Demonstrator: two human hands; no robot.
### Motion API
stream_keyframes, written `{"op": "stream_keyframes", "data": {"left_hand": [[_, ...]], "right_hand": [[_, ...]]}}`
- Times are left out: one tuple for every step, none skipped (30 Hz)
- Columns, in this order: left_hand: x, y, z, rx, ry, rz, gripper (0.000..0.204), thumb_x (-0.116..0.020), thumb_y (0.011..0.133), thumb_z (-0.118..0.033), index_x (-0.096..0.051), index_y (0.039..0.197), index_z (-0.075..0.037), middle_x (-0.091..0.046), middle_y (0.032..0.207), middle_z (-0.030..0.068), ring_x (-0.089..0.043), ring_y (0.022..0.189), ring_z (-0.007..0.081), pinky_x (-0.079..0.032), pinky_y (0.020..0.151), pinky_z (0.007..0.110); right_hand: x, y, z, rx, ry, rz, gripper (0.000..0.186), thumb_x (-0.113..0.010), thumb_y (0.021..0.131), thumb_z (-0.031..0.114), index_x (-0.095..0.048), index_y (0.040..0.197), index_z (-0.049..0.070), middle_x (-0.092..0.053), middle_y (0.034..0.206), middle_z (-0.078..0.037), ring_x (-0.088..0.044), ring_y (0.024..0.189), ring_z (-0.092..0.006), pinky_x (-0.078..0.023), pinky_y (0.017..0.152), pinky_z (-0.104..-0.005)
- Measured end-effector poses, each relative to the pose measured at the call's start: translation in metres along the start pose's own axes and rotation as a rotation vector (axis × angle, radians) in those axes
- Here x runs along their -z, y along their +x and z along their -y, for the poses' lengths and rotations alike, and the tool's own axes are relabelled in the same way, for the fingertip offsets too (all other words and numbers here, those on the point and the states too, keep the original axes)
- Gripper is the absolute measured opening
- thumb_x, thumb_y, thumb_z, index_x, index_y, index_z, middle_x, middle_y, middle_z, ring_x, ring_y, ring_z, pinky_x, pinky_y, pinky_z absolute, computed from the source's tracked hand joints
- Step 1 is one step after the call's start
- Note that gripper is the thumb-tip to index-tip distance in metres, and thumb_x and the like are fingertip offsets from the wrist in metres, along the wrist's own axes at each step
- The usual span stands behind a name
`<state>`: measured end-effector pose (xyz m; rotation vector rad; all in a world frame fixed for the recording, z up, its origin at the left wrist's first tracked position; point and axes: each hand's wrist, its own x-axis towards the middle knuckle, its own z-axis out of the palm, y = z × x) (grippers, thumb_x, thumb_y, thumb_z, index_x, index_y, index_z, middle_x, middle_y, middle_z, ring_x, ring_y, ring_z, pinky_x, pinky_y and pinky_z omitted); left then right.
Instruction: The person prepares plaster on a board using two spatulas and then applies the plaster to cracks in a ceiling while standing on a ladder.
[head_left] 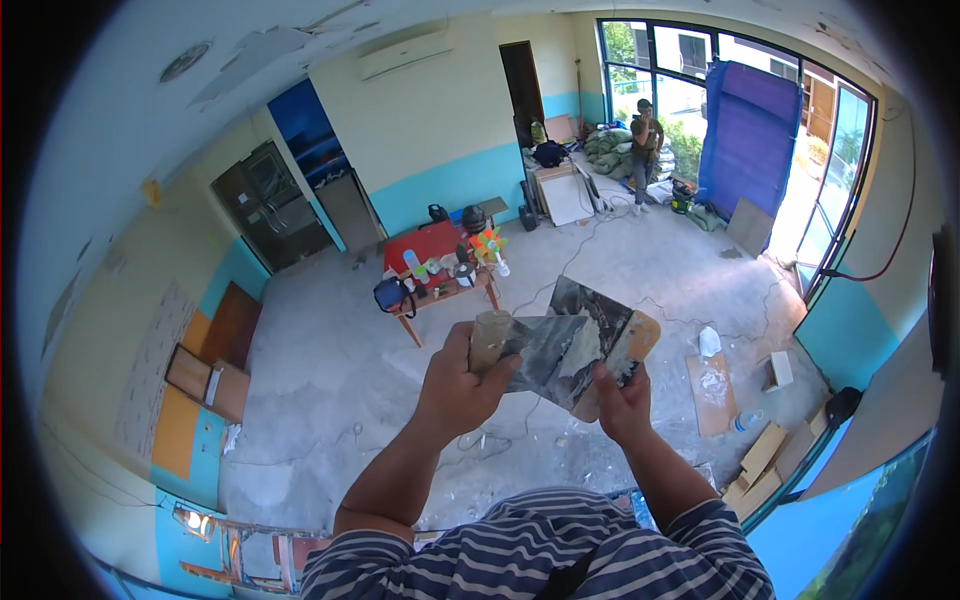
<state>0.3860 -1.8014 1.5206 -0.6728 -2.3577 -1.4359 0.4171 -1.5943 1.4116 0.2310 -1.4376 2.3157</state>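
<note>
My left hand (455, 385) is closed around the pale handle of a broad putty knife (540, 345), its grey blade pointing right. In my right hand (625, 408) is a second putty knife (580, 294) with a dark, smeared blade and a worn, yellowish handle edge. The two blades overlap in front of my chest, the left one lying over part of the right one. Whitish putty (582, 348) clings to the blades where they meet. My right thumb presses near the blade edge, and its other fingers are mostly hidden behind the tool.
Far below stands a red-topped table (425, 240) crowded with bottles, a bag and a pinwheel. A person (645, 155) stands by sacks (610, 150) near the windows. Cables cross the concrete floor (330, 350). A putty-marked board (710, 395) lies right. Ladder-like framing (240, 555) shows lower left.
</note>
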Motion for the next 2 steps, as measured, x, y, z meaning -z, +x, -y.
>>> {"op": "stream_keyframes", "data": {"left_hand": [[-0.0011,0.0023,-0.0022,0.001,0.03,0.047,0.041,-0.073,0.083,-0.019,-0.051,0.113,-0.002,-0.068,0.093,0.0169,-0.069,0.083,0.0297,-0.051,0.072,0.037],[-0.0028,0.0049,-0.0006,0.003,0.058,0.059,0.042,-0.072,0.084,-0.02,-0.051,0.115,-0.002,-0.068,0.096,0.018,-0.069,0.085,0.0303,-0.051,0.071,0.037]], "right_hand": [[0.0016,0.0003,0.0014,-0.009,-0.018,0.003,0.042,-0.064,0.095,0.019,-0.049,0.129,-0.001,-0.063,0.119,-0.008,-0.06,0.108,-0.0161,-0.047,0.095,-0.0312],[0.0036,0.0015,0.0023,-0.018,-0.037,0.008,0.045,-0.065,0.094,0.02,-0.049,0.13,-0.001,-0.062,0.12,-0.008,-0.059,0.109,-0.0163,-0.046,0.096,-0.0313]]}}
